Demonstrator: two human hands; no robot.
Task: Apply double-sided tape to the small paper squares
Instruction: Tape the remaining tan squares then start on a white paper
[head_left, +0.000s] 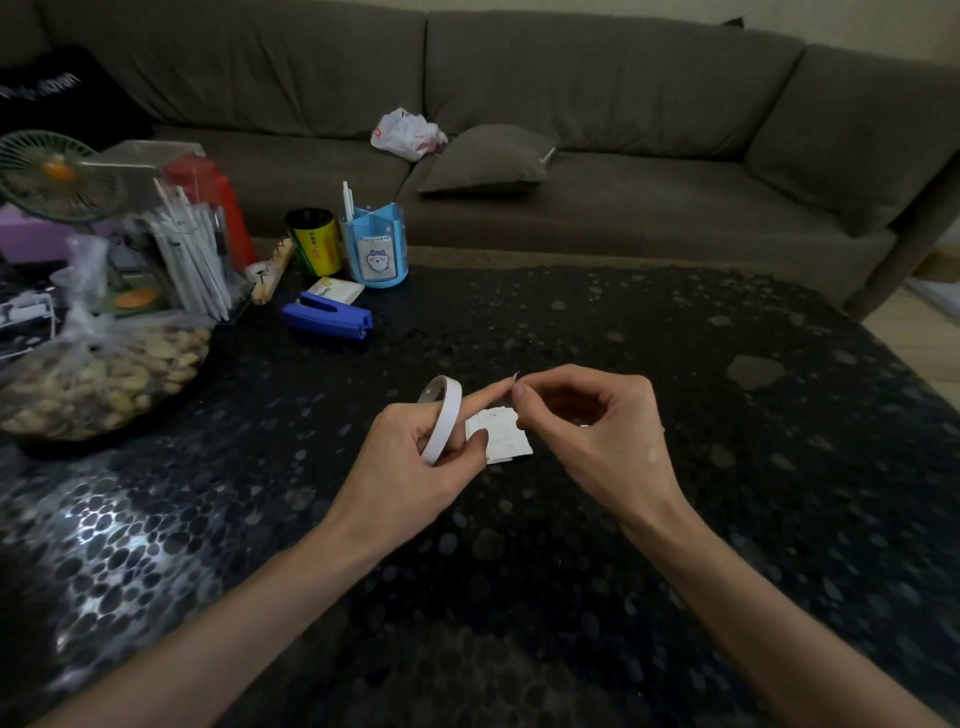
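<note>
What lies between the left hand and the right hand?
In the head view, a small stack of paper squares lies between the left hand, which holds the tape roll, and the right hand, which pinches a white strip.

tape roll (442, 415): thin white ring w/ brownish inner core, on edge & tilted, looped over the index finger of the left hand (415, 462). tape end (515, 376): tiny white tab sticking up at that fingertip, pinched by the right hand (587, 421). paper squares (503, 435): small white stack, slightly fanned, uneven edges, just right of the roll, left thumb tip on its left edge; can't tell if it's lifted or lying flat.
</note>
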